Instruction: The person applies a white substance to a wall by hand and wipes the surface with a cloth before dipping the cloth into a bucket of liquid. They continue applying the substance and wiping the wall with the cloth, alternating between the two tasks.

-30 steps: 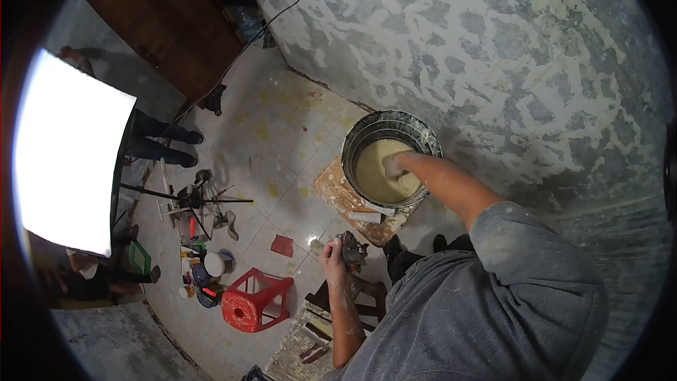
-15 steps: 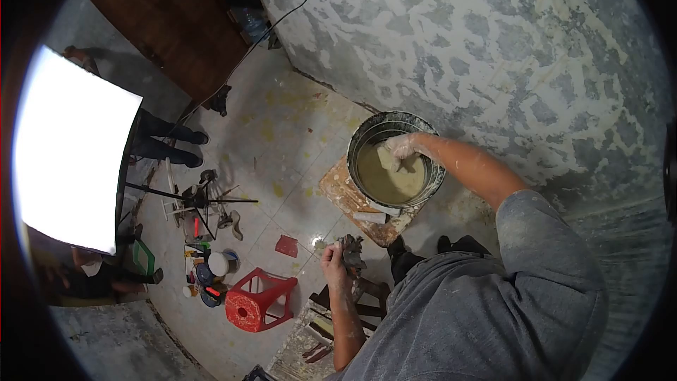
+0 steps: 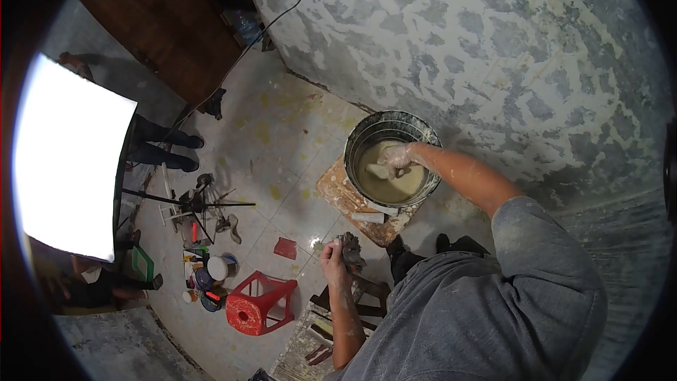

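My right hand, coated with pale paste, is down inside a dark bucket. It is closed around a pale piece that I cannot make out, smeared with the same paste. Creamy, wet paste covers the inside of the bucket below it. In front of my body, my left hand pinches a crumpled grey rag, which hangs beside the fingers. The bucket stands on a paste-spattered wooden board, and a white block lies by its near edge.
A red plastic stool stands to the left, near several paint pots and tools. Beyond it are a black light stand and a bright panel. Another person's legs show behind. A patchy wall rises beyond the bucket.
My right hand has shifted slightly within the bucket, and the pale piece now sits lower and more level in the paste. My left hand stays nearly still with the rag.
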Demonstrator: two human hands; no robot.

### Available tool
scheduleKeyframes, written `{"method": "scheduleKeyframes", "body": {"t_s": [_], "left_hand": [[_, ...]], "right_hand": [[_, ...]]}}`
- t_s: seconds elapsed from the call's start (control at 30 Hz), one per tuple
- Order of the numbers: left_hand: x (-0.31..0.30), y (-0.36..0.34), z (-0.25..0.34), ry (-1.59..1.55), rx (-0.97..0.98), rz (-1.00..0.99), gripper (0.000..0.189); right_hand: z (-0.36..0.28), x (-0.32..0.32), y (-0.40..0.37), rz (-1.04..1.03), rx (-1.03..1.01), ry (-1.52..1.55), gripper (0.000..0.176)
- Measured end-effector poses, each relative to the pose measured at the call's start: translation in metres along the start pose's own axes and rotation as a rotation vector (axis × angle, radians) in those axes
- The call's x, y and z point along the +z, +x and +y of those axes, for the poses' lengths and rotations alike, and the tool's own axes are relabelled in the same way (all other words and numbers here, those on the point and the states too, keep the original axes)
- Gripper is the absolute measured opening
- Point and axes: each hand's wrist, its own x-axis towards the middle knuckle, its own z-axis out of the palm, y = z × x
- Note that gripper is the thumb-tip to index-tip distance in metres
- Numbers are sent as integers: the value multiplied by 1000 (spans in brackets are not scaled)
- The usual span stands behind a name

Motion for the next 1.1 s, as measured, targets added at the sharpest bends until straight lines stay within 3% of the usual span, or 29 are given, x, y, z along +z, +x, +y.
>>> {"method": "scheduleKeyframes", "body": {"t_s": [0.2, 0.27, 0.3, 0.37, 0.4, 0.47, 0.5, 0.53, 0.6, 0.63, 0.73, 0.8, 0.83, 0.87, 0.9, 0.93, 1.0, 1.03, 1.1], "left_hand": [[-4, -2, 0, -11, 16, 39, 18], [-4, -2, 1, -38, 26, 41, 18], [-7, -2, 0, -38, 25, 42, 18], [-15, 2, -4, -24, 18, 39, 18], [-17, 2, -5, -23, 19, 34, 18], [-17, 2, -4, -2, -16, -1, 15], [-8, -3, 2, 3, -10, -11, 15], [9, -11, 12, 66, 26, -31, 18], [12, -14, 17, 134, 54, -43, 23], [3, -10, 12, 294, 98, -87, 28], [0, -8, 17, 531, -33, -171, 30], [14, -15, 27, 1119, 49, -165, 24], [24, -18, 35, 1119, 55, -164, 24], [36, -23, 47, 1234, 384, -253, 30], [50, -28, 59, 1285, 551, -298, 34], [65, -32, 72, 1334, 726, -328, 38], [98, -33, 97, 1058, 158, -465, 51], [114, -26, 101, 1059, 168, -456, 51], [143, -11, 100, 1026, 465, -358, 64]], "right_hand": [[-12, 3, 6, 41, 214, 103, 33], [-14, 8, 11, 145, 208, -259, 36], [-12, 13, 12, 145, 208, -258, 36], [-9, 23, 15, -56, 298, -501, 19], [-5, 29, 18, -51, 298, -501, 19], [19, 49, 38, -105, 250, -937, 29], [75, 68, 105, -205, 280, -1051, 27], [67, 55, 102, -184, 283, -1058, 27], [44, 47, 77, -84, 281, -696, 33], [29, 44, 55, -90, 282, -695, 33], [-25, 7, -17, 106, -75, -319, 36], [-32, -2, -37, 144, -96, -402, 30], [-35, -5, -49, 182, -89, -208, 31], [-40, -8, -57, 219, -86, -14, 32], [-42, -5, -61, 209, -84, 201, 25], [-43, -2, -64, 207, -93, 197, 25], [-43, 4, -68, 275, -306, 611, 18], [-44, 9, -69, 303, -400, 660, 19], [-53, 15, -76, 324, -480, 698, 19]]}}
